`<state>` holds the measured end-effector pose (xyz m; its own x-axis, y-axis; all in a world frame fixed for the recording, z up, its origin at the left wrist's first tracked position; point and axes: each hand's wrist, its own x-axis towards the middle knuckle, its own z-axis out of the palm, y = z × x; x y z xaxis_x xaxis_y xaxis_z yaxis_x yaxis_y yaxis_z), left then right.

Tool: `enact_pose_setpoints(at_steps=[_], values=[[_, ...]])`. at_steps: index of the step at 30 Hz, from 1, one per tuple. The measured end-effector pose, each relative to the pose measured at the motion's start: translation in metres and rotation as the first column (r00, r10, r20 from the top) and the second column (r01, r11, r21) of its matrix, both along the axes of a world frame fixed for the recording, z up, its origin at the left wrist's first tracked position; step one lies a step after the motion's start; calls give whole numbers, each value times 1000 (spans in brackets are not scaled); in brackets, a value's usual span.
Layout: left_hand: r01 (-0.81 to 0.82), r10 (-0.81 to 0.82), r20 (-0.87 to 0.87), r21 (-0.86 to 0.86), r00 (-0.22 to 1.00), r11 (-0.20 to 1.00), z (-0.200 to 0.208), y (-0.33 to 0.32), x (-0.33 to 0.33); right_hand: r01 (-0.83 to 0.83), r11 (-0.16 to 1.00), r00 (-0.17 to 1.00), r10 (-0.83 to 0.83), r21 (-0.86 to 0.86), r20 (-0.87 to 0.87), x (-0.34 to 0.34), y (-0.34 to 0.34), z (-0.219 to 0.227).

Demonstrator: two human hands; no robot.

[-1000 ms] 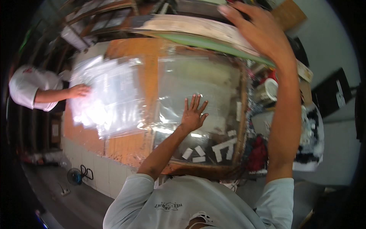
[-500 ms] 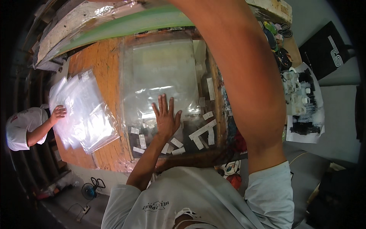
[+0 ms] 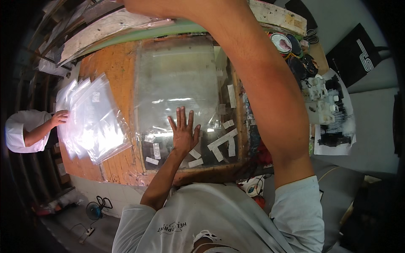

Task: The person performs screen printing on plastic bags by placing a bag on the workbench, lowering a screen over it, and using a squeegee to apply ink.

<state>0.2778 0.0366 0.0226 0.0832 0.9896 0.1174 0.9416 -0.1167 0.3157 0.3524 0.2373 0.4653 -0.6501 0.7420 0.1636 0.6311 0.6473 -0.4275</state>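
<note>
My left hand (image 3: 183,133) lies flat with fingers spread on the clear, shiny surface (image 3: 177,76) in the middle of the wooden table. Several short strips of whitish tape (image 3: 222,139) are stuck around it, toward the near edge. My right arm reaches up across the view, and only part of my right hand (image 3: 141,7) shows at the top edge. Its fingers are out of sight, close to a pale, stained frame (image 3: 109,31) with green mesh (image 3: 126,42) slanting over the table's far side.
At left, another person's hand (image 3: 60,118) rests on a fanned stack of clear plastic bags (image 3: 95,122). Ink cans (image 3: 281,43) and scissors (image 3: 311,36) stand at far right, above a black-smeared paper (image 3: 337,135). A small fan (image 3: 93,210) sits on the floor, lower left.
The clear bag outline beneath my left hand no longer shows. My right arm has shifted a little left, with its hand further into view. My left hand stays put.
</note>
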Motion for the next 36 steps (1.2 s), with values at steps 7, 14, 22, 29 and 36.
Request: enact_pose_setpoints(at_steps=[7,14,22,29,36], values=[[-31,29,92,24,995,999,2,-1,0,62,956,994,-35,288,-99,-5,8,-30],[-254,86,839,63,537,965,96,-32,-15,155,883,984,-100,443,-145,-5,-61,-117],[-28,449,579,-633,-681,774,109,-97,-37,88,977,982,-118,194,149,13,-170,-325],[-46,568,476,-792,-671,608,45,-95,-34,124,985,982,-140,123,125,16,-171,-368],[-89,548,475,-806,-689,586,56,-92,-30,100,971,991,-116,219,63,13,-164,-388]])
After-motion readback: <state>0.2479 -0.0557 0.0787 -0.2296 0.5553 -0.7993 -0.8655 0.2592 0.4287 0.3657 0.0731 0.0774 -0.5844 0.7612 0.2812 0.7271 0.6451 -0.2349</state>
